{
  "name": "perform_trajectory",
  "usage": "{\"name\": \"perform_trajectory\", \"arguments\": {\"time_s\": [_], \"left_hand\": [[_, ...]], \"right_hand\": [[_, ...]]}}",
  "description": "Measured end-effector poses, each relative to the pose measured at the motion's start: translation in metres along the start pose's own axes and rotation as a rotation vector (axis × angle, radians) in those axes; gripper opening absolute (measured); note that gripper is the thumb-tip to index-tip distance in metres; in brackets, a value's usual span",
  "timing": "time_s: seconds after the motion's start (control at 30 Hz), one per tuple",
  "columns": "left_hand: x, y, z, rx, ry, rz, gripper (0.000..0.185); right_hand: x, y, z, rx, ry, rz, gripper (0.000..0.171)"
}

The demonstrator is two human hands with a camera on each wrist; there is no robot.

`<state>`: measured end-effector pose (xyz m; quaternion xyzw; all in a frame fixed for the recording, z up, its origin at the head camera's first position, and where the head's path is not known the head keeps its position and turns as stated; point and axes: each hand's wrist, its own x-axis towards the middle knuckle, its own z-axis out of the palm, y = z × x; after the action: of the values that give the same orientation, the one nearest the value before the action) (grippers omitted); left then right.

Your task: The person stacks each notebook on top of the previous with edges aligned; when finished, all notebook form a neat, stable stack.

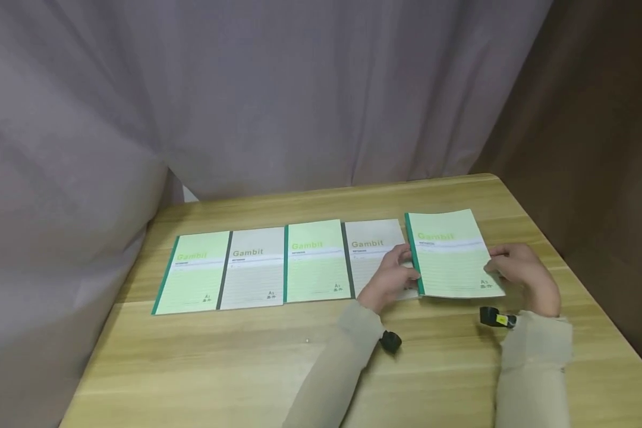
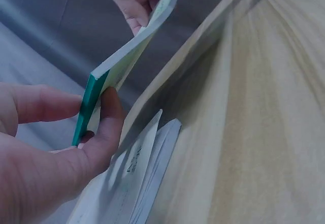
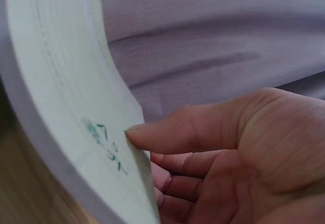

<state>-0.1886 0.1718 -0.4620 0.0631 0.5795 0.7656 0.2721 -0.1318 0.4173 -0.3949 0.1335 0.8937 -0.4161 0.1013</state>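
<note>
1. So, the main thing here: a green notebook [image 1: 449, 255], lifted off the table [image 1: 246, 368] and held face up between two hands. It's used as the landmark below.

2. At its left edge, the green spine [image 2: 90, 104] is pinched by the left hand [image 1: 387, 279], thumb on one side and fingers on the other. Makes sense, as the spine is probably the stiffest bit to hold it by.

3. Its opposite edge is gripped by the right hand [image 1: 524, 276], with the thumb [image 3: 188, 130] laid on the cover near the lower corner and the fingers curled behind. With both edges supported, sagging is presumably avoided. A slight bend can be seen anyway, so the thing looks pretty floppy.

4. Just left of it, a grey notebook [image 1: 369, 252] is lying partly hidden by the left hand. Whether the two are touching can't be told.

5. Further left of it, another green one [image 1: 318, 267], a grey one [image 1: 253, 279] and a last green one [image 1: 192, 285] are lined up. Colours are alternated and spines all set to the left, seemingly so every cover can be read the same way up.
</note>
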Motion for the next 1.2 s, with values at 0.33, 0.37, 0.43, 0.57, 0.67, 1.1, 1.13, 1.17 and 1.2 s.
{"name": "perform_trajectory", "arguments": {"time_s": [0.33,0.37,0.43,0.57,0.67,1.1,1.13,1.17,1.2], "left_hand": [[-0.004,0.008,-0.012,-0.03,0.074,0.039,0.072],[-0.004,0.01,-0.014,-0.028,0.085,0.037,0.072],[-0.005,0.013,-0.018,-0.022,0.112,0.037,0.072],[-0.008,0.02,-0.023,-0.018,0.136,0.053,0.07],[-0.012,0.025,-0.026,-0.018,0.141,0.07,0.069],[-0.015,0.034,-0.049,-0.01,0.162,0.089,0.068],[-0.015,0.035,-0.051,-0.016,0.163,0.089,0.068],[-0.016,0.035,-0.054,-0.019,0.165,0.088,0.068],[-0.017,0.036,-0.056,-0.026,0.165,0.086,0.068]], "right_hand": [[0.0,-0.014,0.009,0.024,-0.011,-0.065,0.052],[0.001,-0.016,0.011,0.019,-0.01,-0.085,0.051],[0.003,-0.021,0.013,-0.008,0.0,-0.126,0.049],[0.005,-0.031,0.016,-0.056,0.021,-0.156,0.047],[0.005,-0.038,0.019,-0.065,0.034,-0.16,0.046],[0.005,-0.05,0.039,0.027,0.126,-0.227,0.044],[0.006,-0.05,0.042,0.044,0.134,-0.233,0.044],[0.006,-0.05,0.044,0.065,0.137,-0.238,0.045],[0.007,-0.05,0.046,0.086,0.141,-0.245,0.044]]}}
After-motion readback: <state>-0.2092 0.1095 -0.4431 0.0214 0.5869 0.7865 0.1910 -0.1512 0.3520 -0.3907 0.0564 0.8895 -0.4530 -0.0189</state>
